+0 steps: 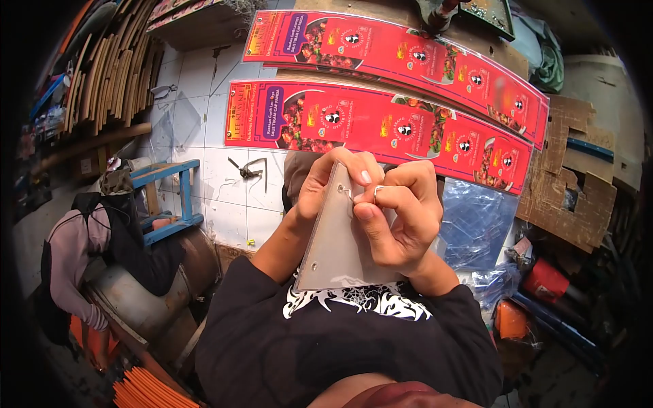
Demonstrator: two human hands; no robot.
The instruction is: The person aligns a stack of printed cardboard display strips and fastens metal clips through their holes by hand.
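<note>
A grey board [340, 245] stands tilted in front of my chest, with a metal eyelet near its upper corner and another near its lower left corner. My left hand [330, 180] is closed around the board's upper edge, thumb behind it and fingertips near the upper eyelet. My right hand [405, 217] pinches a small bent piece of thin wire [349, 193] between thumb and forefinger, right beside that eyelet. Whether the wire passes through the hole is too small to tell. Beyond my hands lie long red printed sign panels [408, 153] with food pictures.
Blue-tinted plastic sheets [476, 224] lie to the right, near torn cardboard [571, 170]. A black clamp-like tool [249, 171] rests on the white tiles. At left are a blue frame [170, 221], stacked boards [109, 68] and another person's sleeve [71, 272]. Orange rods [149, 389] sit at lower left.
</note>
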